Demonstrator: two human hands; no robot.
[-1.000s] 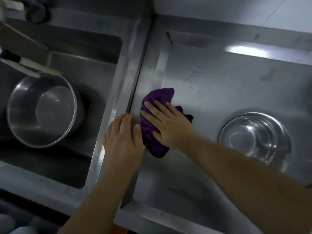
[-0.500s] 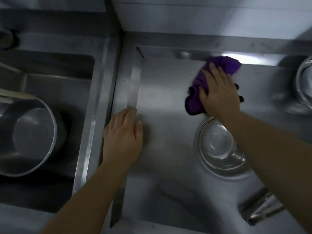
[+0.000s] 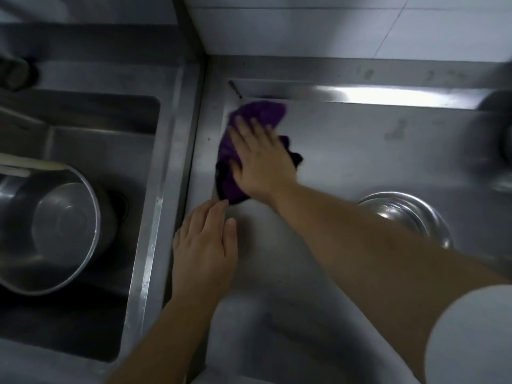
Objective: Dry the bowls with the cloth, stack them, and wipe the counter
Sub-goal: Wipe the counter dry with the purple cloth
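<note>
Right hand [image 3: 260, 159] flat on purple cloth [image 3: 257, 113] on steel counter [image 3: 360, 151], left hand [image 3: 203, 245] resting beside

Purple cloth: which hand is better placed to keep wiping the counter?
Right. The right hand already presses flat on the purple cloth in the counter's back-left corner. The left hand rests flat beside it, holding nothing.

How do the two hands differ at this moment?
The right hand presses flat on the purple cloth; the left hand rests on bare steel counter. The right hand reaches toward the back corner; the left hand sits nearer, by the sink edge. Both have straight fingers.
</note>
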